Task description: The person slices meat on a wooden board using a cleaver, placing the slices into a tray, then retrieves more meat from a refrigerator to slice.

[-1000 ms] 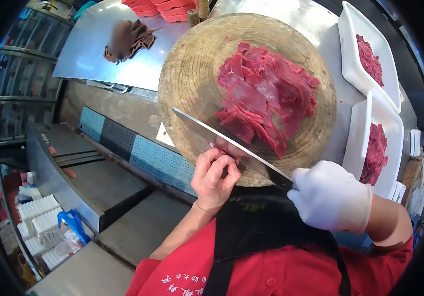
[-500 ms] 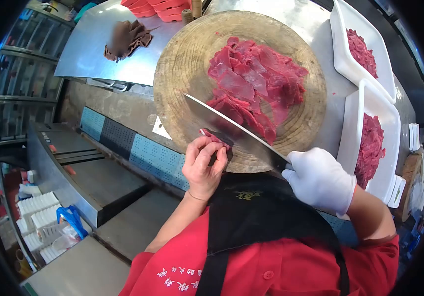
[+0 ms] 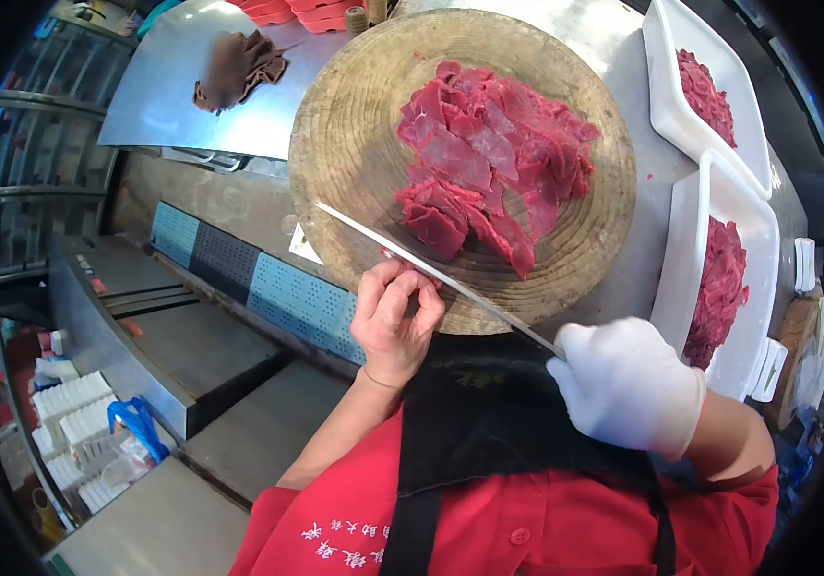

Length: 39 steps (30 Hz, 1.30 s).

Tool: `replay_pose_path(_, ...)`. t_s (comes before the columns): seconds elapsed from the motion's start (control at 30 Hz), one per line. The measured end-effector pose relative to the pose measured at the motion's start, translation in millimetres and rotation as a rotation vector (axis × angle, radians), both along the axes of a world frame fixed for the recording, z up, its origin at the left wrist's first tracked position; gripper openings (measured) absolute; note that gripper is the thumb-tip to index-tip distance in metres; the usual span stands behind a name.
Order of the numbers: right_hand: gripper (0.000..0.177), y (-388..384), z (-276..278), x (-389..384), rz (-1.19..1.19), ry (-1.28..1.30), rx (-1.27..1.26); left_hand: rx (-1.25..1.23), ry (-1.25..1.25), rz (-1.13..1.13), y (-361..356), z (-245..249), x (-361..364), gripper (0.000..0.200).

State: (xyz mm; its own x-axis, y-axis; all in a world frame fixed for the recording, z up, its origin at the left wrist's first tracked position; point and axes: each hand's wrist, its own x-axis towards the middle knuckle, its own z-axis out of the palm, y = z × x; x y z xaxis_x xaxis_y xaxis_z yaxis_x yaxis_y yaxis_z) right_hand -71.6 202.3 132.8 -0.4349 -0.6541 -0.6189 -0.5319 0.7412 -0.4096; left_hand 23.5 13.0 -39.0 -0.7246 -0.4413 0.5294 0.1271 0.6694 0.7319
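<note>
My right hand (image 3: 631, 386), in a white glove, is wrapped round the handle of a long knife (image 3: 431, 273). Its blade slants up and left over the near edge of the round wooden chopping block (image 3: 354, 163). Bare and bent at the fingers, my left hand (image 3: 396, 322) grips a small piece of red meat (image 3: 386, 253) at that edge, right beside the blade. The blade and fingers hide most of this piece. Farther back on the block lies a pile of sliced red meat (image 3: 498, 144).
To the right stand two white trays (image 3: 666, 86) (image 3: 762, 288) of sliced meat. A brown cloth (image 3: 249, 69) lies on the steel table (image 3: 157, 106) at upper left, near red baskets (image 3: 321, 14). Blue perforated mats (image 3: 287, 293) run below the block.
The knife blade has moved left and toward me, from beside the pile to my left fingers, and now shows edge-on. My right hand has come slightly nearer my body. My left hand keeps its grip.
</note>
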Motion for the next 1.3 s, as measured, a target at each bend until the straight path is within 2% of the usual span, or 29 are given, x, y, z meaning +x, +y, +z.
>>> replay_pose_path(0.2,0.023,-32.6,-19.3,-11.2,0.028,0.025,-0.167,-0.035,-0.020,0.011,-0.5,-2.1,0.8,0.025)
replay_pose_path(0.27,0.024,-29.6,-8.2,-13.1,0.023,0.006,-0.137,-0.050,-0.004,0.020,1.2,-0.6,1.0,0.026)
replay_pose_path(0.33,0.017,-26.7,5.2,-17.6,0.054,-0.067,0.095,-0.072,0.010,0.030,0.0,0.8,-1.7,0.026)
replay_pose_path(0.4,0.018,-28.1,3.1,-20.3,0.051,-0.091,0.110,-0.057,0.017,0.024,1.1,-0.8,-1.5,0.027)
replay_pose_path(0.47,0.025,-35.4,-2.8,-25.2,0.079,-0.051,0.007,-0.048,0.030,0.029,0.4,-4.0,-2.2,0.027)
replay_pose_path(0.53,0.023,-60.8,-19.7,-25.5,0.096,-0.031,-0.037,-0.025,0.013,0.021,0.6,-1.1,-1.1,0.026)
replay_pose_path(0.57,0.019,-65.7,-48.6,-27.1,0.254,0.033,-0.314,-0.028,0.001,0.019,0.9,1.3,-0.9,0.025)
replay_pose_path(0.67,0.016,-64.3,-49.9,-21.0,0.072,0.084,-0.297,-0.006,-0.011,0.015,1.4,1.8,0.1,0.023)
replay_pose_path(0.77,0.017,-40.8,-50.3,-14.3,0.129,0.092,-0.227,-0.001,0.030,0.029,0.1,0.4,-3.1,0.020)
replay_pose_path(0.8,0.018,-39.1,-30.2,-16.7,0.013,-0.013,-0.034,-0.027,0.035,0.043,-1.2,-0.3,0.1,0.019)
replay_pose_path(1.0,0.016,-0.2,-21.3,-9.9,-0.043,0.113,-0.024,-0.071,-0.005,0.023,-1.4,1.8,4.3,0.021)
replay_pose_path(1.1,0.015,6.5,-14.3,-2.8,-0.026,0.088,-0.177,-0.035,0.004,0.034,-2.0,-2.0,4.1,0.025)
replay_pose_path(1.17,0.014,12.6,-10.7,1.8,-0.008,0.083,-0.180,-0.107,0.016,0.029,-2.1,4.5,1.4,0.026)
replay_pose_path(1.3,0.013,12.1,-5.5,3.2,0.041,0.086,-0.110,-0.097,0.024,0.032,-1.8,5.5,-0.3,0.027)
